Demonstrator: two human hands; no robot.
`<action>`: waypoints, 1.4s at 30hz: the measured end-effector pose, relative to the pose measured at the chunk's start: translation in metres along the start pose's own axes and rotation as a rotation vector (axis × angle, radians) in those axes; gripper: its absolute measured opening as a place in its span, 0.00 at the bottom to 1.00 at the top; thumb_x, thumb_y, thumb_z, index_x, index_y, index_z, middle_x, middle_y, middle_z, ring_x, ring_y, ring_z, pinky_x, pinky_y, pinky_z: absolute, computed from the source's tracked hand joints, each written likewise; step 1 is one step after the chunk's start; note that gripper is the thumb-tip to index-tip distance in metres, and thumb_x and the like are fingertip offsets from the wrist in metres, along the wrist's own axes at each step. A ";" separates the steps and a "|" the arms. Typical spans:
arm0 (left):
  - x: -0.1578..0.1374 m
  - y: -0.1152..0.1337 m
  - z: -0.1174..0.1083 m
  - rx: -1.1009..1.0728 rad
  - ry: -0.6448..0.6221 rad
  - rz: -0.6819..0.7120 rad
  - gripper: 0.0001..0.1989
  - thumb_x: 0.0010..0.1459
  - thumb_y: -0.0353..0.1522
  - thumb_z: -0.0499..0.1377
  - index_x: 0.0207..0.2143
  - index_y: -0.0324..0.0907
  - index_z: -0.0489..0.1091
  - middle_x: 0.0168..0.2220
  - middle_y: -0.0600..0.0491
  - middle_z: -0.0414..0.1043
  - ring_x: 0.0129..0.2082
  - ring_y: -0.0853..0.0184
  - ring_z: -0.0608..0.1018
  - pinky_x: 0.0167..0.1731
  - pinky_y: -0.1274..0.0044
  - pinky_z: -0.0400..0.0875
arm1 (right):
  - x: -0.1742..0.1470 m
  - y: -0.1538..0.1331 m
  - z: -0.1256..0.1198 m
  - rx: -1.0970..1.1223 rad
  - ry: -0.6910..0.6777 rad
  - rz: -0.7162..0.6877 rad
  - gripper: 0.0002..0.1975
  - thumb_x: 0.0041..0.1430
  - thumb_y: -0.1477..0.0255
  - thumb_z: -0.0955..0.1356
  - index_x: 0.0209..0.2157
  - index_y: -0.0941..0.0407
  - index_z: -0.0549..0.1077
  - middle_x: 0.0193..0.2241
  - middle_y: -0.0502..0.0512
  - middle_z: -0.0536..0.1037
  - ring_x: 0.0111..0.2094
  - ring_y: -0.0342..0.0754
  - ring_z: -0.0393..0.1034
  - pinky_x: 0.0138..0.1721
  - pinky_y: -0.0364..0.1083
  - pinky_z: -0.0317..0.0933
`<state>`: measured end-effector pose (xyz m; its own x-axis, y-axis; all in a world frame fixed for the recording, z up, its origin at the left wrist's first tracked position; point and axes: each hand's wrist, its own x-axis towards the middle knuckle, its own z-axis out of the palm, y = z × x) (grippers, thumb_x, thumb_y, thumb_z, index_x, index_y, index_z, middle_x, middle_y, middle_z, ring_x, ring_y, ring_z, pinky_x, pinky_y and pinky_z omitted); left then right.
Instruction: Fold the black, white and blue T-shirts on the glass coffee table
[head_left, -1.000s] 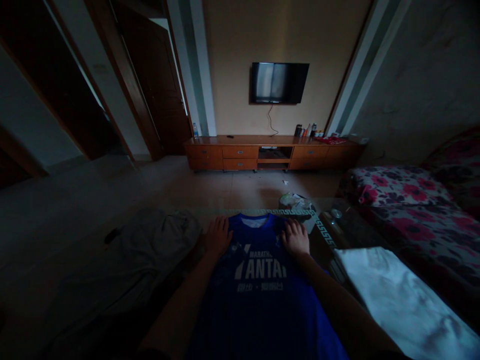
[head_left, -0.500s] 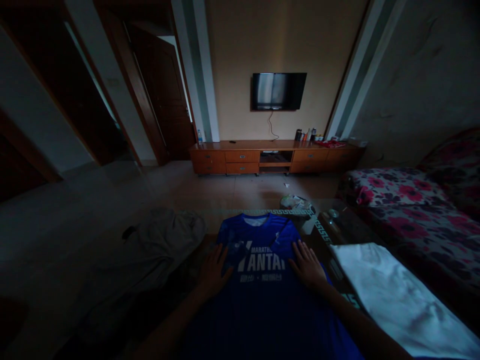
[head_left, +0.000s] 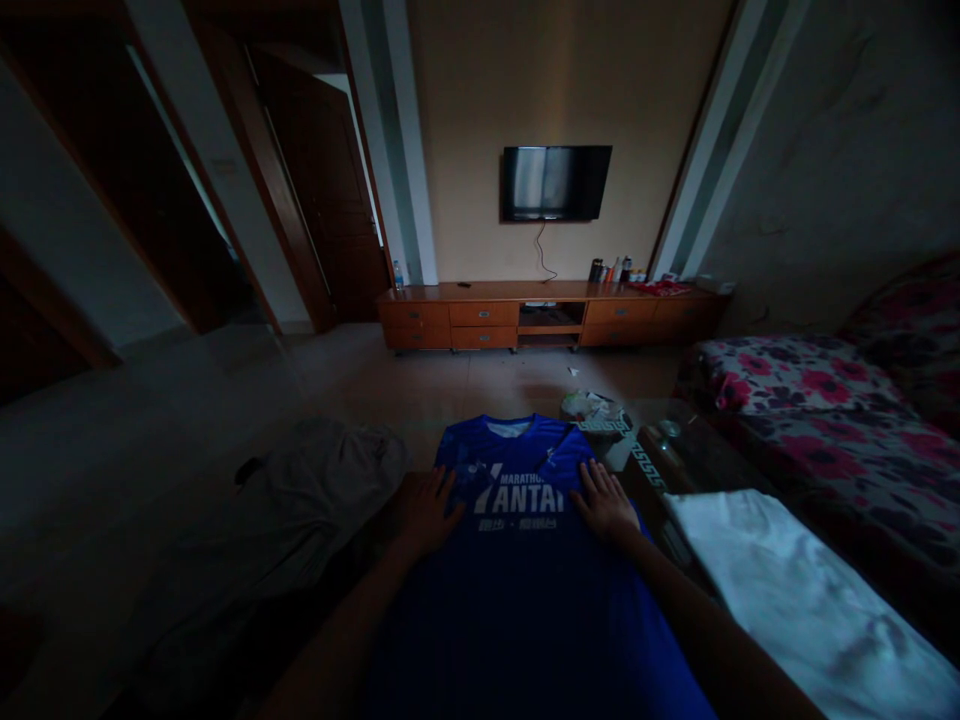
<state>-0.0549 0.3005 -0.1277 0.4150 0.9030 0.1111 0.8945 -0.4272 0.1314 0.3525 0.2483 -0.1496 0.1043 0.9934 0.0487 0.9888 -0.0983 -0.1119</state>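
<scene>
A blue T-shirt [head_left: 525,590] with white lettering lies spread out before me, its collar at the far end. My left hand [head_left: 431,510] rests flat on its left side with fingers apart. On the opposite side, my right hand [head_left: 606,500] lies open on the fabric beside the lettering. Both palms press down and neither hand grips the cloth. The shirt's lower part is very dark near the bottom of the view.
Right of the shirt a white folded cloth [head_left: 795,590] lies on the glass table [head_left: 646,462]. A grey crumpled garment [head_left: 322,480] is at left. Beyond the table stand a bin with a bag [head_left: 592,408], a wooden TV cabinet [head_left: 487,312] and a flowered sofa [head_left: 817,380].
Both hands have slid slightly away from me on the shirt. The shirt's collar and lettering have shifted a little farther off too.
</scene>
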 end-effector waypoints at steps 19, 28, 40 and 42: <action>0.076 -0.009 -0.003 0.143 0.075 -0.019 0.34 0.68 0.49 0.46 0.70 0.43 0.53 0.72 0.43 0.50 0.70 0.52 0.54 0.67 0.57 0.45 | 0.061 -0.010 -0.004 -0.097 0.119 0.044 0.36 0.70 0.54 0.54 0.70 0.62 0.53 0.72 0.64 0.47 0.72 0.57 0.37 0.69 0.58 0.30; 0.029 0.019 -0.042 0.136 -0.015 -0.099 0.27 0.70 0.46 0.42 0.60 0.43 0.68 0.60 0.41 0.68 0.59 0.50 0.69 0.56 0.57 0.62 | 0.015 -0.027 -0.049 -0.068 0.032 0.013 0.21 0.71 0.63 0.55 0.52 0.58 0.71 0.53 0.66 0.72 0.55 0.59 0.65 0.56 0.57 0.54; -0.165 0.019 -0.084 -0.166 0.001 -0.102 0.21 0.61 0.36 0.54 0.56 0.45 0.71 0.59 0.44 0.70 0.60 0.54 0.70 0.61 0.62 0.61 | -0.158 0.019 -0.078 0.336 -0.020 0.066 0.19 0.61 0.61 0.62 0.49 0.53 0.75 0.52 0.64 0.75 0.55 0.61 0.68 0.55 0.58 0.63; -0.208 0.020 -0.086 -0.271 0.034 -0.213 0.18 0.61 0.36 0.53 0.51 0.44 0.73 0.55 0.44 0.74 0.56 0.56 0.74 0.58 0.65 0.64 | -0.202 0.030 -0.078 0.458 0.035 0.058 0.16 0.58 0.60 0.64 0.42 0.51 0.77 0.46 0.63 0.78 0.51 0.61 0.72 0.54 0.56 0.65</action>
<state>-0.1377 0.1008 -0.0639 0.2140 0.9731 0.0848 0.8821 -0.2298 0.4112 0.3698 0.0402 -0.0854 0.1697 0.9835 0.0623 0.8332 -0.1094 -0.5421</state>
